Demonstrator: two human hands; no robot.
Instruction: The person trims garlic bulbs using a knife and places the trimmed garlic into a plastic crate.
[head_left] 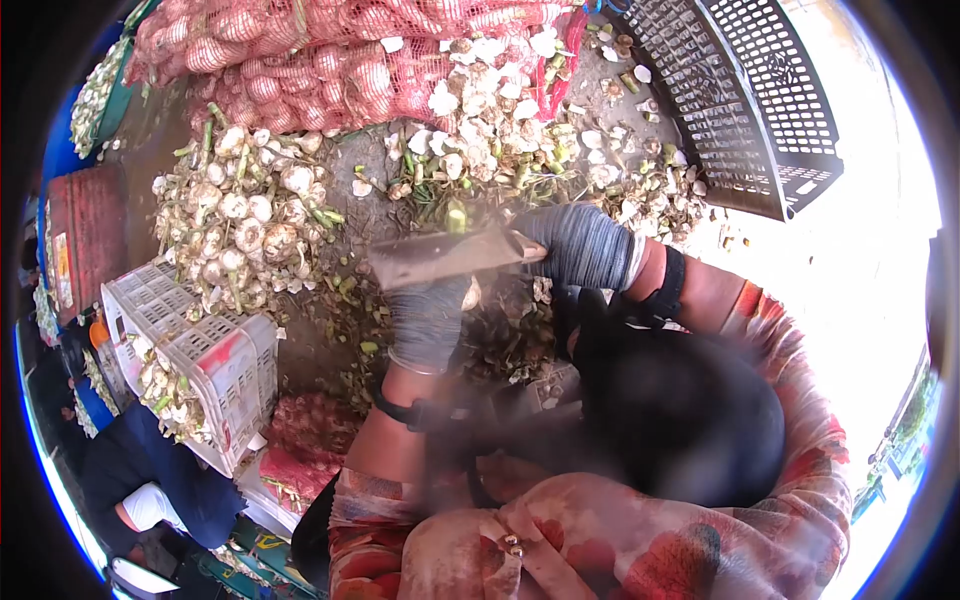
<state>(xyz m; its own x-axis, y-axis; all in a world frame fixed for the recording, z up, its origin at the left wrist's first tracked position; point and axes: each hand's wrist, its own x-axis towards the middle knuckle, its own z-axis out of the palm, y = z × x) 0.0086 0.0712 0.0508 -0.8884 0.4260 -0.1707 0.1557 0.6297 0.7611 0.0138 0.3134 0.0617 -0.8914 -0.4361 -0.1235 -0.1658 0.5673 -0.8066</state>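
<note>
Both of my hands wear grey gloves and are close together at the middle of the head view. My right hand [585, 245] is wrapped round the handle end of a wide, flat blade [450, 257]. The blade points left and lies across the top of my left hand [425, 325], hiding its fingers, so I cannot see what that hand holds. Just beyond the blade is a green and white cut stalk [457, 215]. A heap of garlic bulbs [250, 215] is at the upper left of my hands, with trimmed stalks and skins [500, 335] on the ground below.
Red net sacks of garlic [330, 75] lie across the back. A black perforated crate [735, 120] stands at upper right. On the left are a white crate [240, 370] on its side, a red crate [88, 235] and another person in dark clothes [165, 465].
</note>
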